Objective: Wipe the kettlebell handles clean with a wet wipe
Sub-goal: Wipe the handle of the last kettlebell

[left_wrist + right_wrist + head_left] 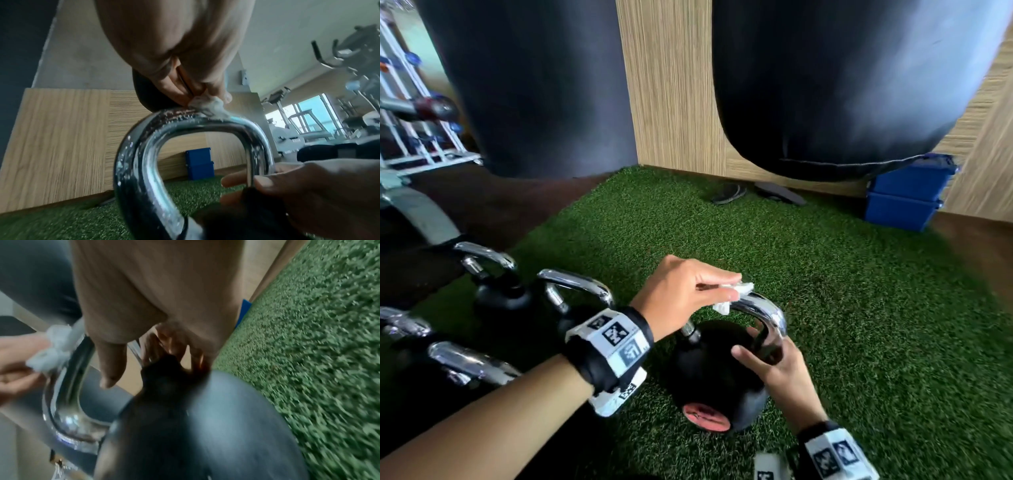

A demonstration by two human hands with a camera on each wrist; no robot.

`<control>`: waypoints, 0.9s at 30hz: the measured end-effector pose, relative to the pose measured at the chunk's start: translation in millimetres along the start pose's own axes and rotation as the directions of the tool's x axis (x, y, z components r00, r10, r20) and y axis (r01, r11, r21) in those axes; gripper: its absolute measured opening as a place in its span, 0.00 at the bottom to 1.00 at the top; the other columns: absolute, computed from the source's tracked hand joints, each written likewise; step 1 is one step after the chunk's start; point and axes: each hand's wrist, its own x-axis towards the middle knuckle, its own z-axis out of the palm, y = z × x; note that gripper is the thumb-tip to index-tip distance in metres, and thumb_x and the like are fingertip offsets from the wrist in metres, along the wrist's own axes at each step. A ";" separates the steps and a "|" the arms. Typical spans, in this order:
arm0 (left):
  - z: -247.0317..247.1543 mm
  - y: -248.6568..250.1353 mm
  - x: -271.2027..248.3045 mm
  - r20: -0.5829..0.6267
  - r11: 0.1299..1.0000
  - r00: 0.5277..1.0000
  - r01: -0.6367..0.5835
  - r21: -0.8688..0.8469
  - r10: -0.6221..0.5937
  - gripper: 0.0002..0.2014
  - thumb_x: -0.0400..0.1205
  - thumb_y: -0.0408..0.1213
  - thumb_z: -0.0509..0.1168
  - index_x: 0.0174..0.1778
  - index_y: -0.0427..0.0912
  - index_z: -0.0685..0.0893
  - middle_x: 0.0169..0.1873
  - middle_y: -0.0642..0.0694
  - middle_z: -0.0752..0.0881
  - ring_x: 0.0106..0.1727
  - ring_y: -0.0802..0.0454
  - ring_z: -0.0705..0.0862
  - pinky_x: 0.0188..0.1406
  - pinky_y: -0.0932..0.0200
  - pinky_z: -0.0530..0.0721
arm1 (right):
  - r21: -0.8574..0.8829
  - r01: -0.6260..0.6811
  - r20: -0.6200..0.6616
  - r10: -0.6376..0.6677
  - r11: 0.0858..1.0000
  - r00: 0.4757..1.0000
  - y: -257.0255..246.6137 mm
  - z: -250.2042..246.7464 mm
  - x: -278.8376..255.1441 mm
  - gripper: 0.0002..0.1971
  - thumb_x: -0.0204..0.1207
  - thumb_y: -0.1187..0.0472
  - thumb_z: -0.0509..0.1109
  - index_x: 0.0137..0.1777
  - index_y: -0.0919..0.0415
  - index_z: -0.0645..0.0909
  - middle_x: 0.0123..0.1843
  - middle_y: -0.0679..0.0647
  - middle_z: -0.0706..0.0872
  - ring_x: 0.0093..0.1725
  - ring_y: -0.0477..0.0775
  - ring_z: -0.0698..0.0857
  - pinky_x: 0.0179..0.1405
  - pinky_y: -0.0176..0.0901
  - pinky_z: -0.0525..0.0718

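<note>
The left hand [685,291] is pinching the wet wipe [732,297] on one kettlebell's handle [760,310], the right hand [774,370] is gripping its base, while handles at nine o'clock [575,284] are seemingly awaiting wiping.

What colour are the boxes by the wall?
The boxes are blue; the head view shows them best.

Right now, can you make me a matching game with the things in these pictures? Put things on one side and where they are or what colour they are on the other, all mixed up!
Things:
1. wet wipe
2. kettlebell handle
3. bins
4. right hand

Descriptions:
A. blue, stacked by the wooden wall
B. white, pinched by the left hand
C. steadying the black kettlebell
D. shiny chrome

Pairs: 1-B, 2-D, 3-A, 4-C
</note>
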 end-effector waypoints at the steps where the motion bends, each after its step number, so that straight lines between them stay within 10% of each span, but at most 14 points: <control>1: 2.6 -1.5 -1.7 0.002 0.999 0.999 -0.034 0.028 0.034 0.15 0.78 0.46 0.79 0.59 0.48 0.93 0.56 0.56 0.92 0.54 0.70 0.90 0.55 0.65 0.90 | -0.057 0.009 -0.057 -0.013 0.998 0.998 6.2 7.6 0.9 0.21 0.64 0.53 0.87 0.56 0.52 0.87 0.52 0.48 0.93 0.54 0.45 0.91 0.58 0.50 0.89; 4: -5.2 -7.4 -8.7 -0.031 0.997 0.998 -0.053 0.058 0.055 0.14 0.79 0.45 0.77 0.60 0.48 0.93 0.56 0.59 0.91 0.53 0.72 0.89 0.52 0.71 0.88 | -0.162 0.010 -0.174 -0.039 0.987 0.984 17.3 17.3 3.1 0.14 0.68 0.47 0.83 0.48 0.54 0.89 0.46 0.48 0.93 0.49 0.44 0.91 0.56 0.54 0.89; 9: -18.7 -20.5 -17.6 -0.090 0.987 0.993 0.090 0.130 -0.079 0.15 0.83 0.45 0.72 0.64 0.46 0.89 0.61 0.52 0.90 0.44 0.41 0.94 0.38 0.40 0.93 | -0.186 -0.003 -0.186 -0.032 0.983 0.982 24.3 18.0 3.3 0.16 0.70 0.47 0.81 0.52 0.54 0.89 0.49 0.47 0.92 0.52 0.46 0.89 0.59 0.54 0.87; 12: -10.3 -16.8 -24.3 0.015 0.987 1.000 -0.022 0.157 0.020 0.17 0.87 0.41 0.66 0.72 0.44 0.83 0.71 0.53 0.84 0.60 0.59 0.91 0.54 0.56 0.93 | -0.185 -0.016 -0.193 -0.020 0.983 0.981 28.4 18.5 2.6 0.15 0.70 0.45 0.81 0.50 0.53 0.88 0.49 0.47 0.91 0.52 0.48 0.89 0.58 0.54 0.87; 16: -20.4 -31.6 -33.0 -0.036 0.989 0.997 0.067 0.134 -0.063 0.19 0.89 0.32 0.63 0.74 0.54 0.81 0.66 0.67 0.83 0.34 0.69 0.88 0.30 0.70 0.86 | -0.170 0.010 -0.179 -0.041 0.985 0.983 30.3 16.3 3.7 0.14 0.70 0.46 0.81 0.50 0.52 0.88 0.48 0.45 0.92 0.51 0.44 0.90 0.57 0.52 0.87; 19: -26.4 -49.1 -39.5 -0.055 0.972 0.978 0.205 0.112 -0.200 0.16 0.89 0.34 0.65 0.71 0.49 0.86 0.64 0.68 0.83 0.61 0.69 0.87 0.63 0.62 0.87 | -0.157 0.030 -0.185 -0.059 0.987 0.981 31.5 16.9 3.2 0.13 0.70 0.46 0.81 0.48 0.51 0.88 0.46 0.44 0.92 0.49 0.40 0.89 0.56 0.51 0.87; 23: -21.3 -65.4 -51.8 -0.067 0.981 0.981 0.188 0.057 -0.184 0.16 0.89 0.36 0.65 0.73 0.48 0.84 0.66 0.72 0.83 0.69 0.74 0.81 0.68 0.75 0.78 | -0.114 0.043 -0.202 -0.065 0.993 0.977 35.0 19.5 2.8 0.10 0.70 0.47 0.81 0.48 0.46 0.87 0.46 0.40 0.92 0.49 0.33 0.87 0.55 0.46 0.86; 27: -9.7 -84.8 -69.7 0.007 0.920 0.921 0.389 -0.059 -0.389 0.12 0.90 0.36 0.64 0.62 0.54 0.90 0.52 0.46 0.94 0.51 0.57 0.84 0.67 0.38 0.83 | -0.067 0.068 -0.188 -0.080 0.995 0.979 37.6 21.4 3.1 0.12 0.71 0.50 0.81 0.54 0.42 0.88 0.49 0.38 0.92 0.54 0.36 0.88 0.57 0.45 0.84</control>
